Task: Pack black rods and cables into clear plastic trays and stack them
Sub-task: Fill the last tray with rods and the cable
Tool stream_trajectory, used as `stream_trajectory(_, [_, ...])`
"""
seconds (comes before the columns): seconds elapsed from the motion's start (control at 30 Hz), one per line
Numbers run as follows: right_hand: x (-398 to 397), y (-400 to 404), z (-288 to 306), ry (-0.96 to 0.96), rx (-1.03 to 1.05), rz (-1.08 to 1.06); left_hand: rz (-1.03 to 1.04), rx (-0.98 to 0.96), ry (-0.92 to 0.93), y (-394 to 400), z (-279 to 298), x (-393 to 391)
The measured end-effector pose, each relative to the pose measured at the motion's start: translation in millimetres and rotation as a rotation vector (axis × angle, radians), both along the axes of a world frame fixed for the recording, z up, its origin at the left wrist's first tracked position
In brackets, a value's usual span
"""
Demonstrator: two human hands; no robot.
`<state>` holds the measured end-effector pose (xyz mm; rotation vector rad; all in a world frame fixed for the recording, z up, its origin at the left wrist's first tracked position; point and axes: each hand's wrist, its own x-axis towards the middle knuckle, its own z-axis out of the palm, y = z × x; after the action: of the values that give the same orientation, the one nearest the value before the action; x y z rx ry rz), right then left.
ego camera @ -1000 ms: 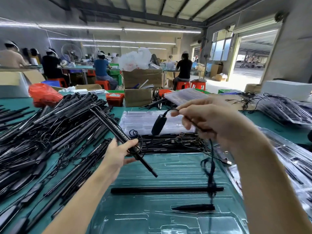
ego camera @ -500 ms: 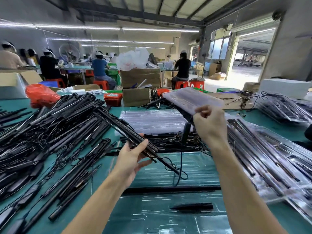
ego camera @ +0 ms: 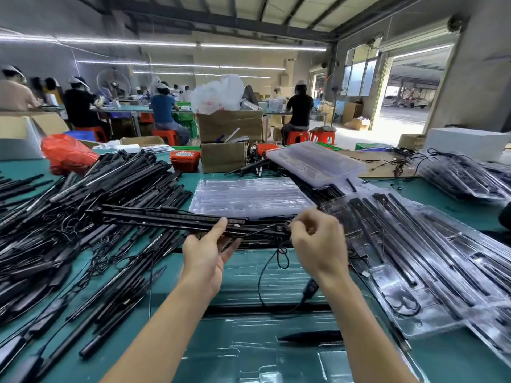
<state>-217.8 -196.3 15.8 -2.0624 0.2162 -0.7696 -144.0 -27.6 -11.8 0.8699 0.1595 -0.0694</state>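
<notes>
Head view looked down on a green table (ego camera: 431, 194) that ran across the whole workspace. A great heap of black rods (ego camera: 83, 217) with tangled thin wires covered its left half, while filled clear trays (ego camera: 431, 261) lay overlapping along the right side, each showing dark rods through the plastic. A stack of empty clear trays (ego camera: 249, 197) sat in the middle of the table, with another clear tray (ego camera: 312, 161) tilted behind it. Nearest the person lay an open tray (ego camera: 249, 341), already holding one long rod across it and a short dark piece (ego camera: 312, 337) lower down. Above this tray the person held a black rod (ego camera: 171, 219) roughly level, its far end reaching over the heap. The left hand (ego camera: 206, 258) supported the rod from beneath, thumb raised against its near side and fingers loosely extended under it rather than clenched. The right hand (ego camera: 318, 241) was curled, fingertips pinching the cable (ego camera: 279, 258) at the rod's right end. That cable drooped in a loop over the open tray, with its small inline block (ego camera: 309, 288) hanging beside the right wrist.
</notes>
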Motion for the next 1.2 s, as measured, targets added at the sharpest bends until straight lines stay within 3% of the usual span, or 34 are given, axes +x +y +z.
stream_trajectory(0.1, [-1.5,10.2,2.7,0.503,0.379,0.254,-0.044,0.024,0.008,-6.9,4.9,-6.7])
stream_trajectory(0.17, [2.8,10.6,-4.6,0.630,0.556,0.269,-0.104,0.035,0.011,-12.8,6.9,-15.0])
stream_trajectory(0.3, [11.1,9.5,-21.8,0.223,1.110,0.297,-0.219,0.068,0.027,-18.7,5.2,-27.7])
stream_trajectory(0.37, [9.2,5.5,-20.6,0.064,1.213,0.279,-0.237,0.107,0.044,-16.5,3.7,-30.1])
stream_trajectory(0.53, [2.6,-6.2,-12.6,-0.132,1.152,0.240,-0.237,0.192,0.086,-0.5,-2.7,-33.0])
stream_trajectory(0.7, [-0.7,-15.0,-8.1,-0.327,1.023,0.124,-0.125,0.068,0.152,15.7,-10.4,-33.1])
stream_trajectory(0.87, [-8.0,-31.2,-8.4,-0.475,0.650,0.029,-0.041,-0.003,0.190,28.3,-11.6,-30.1])
stream_trajectory(1.0, [-8.7,-31.9,-20.3,-0.444,0.485,-0.089,0.036,-0.003,0.147,28.7,-7.3,-24.8])
stream_trajectory(1.1, [-3.9,-37.5,-29.1,-0.371,0.553,-0.276,0.081,-0.001,0.117,26.6,-5.9,-24.3])
stream_trajectory(1.2, [-2.2,-47.5,-29.7,-0.327,0.822,-0.237,0.071,0.017,0.104,26.8,-5.3,-23.8])
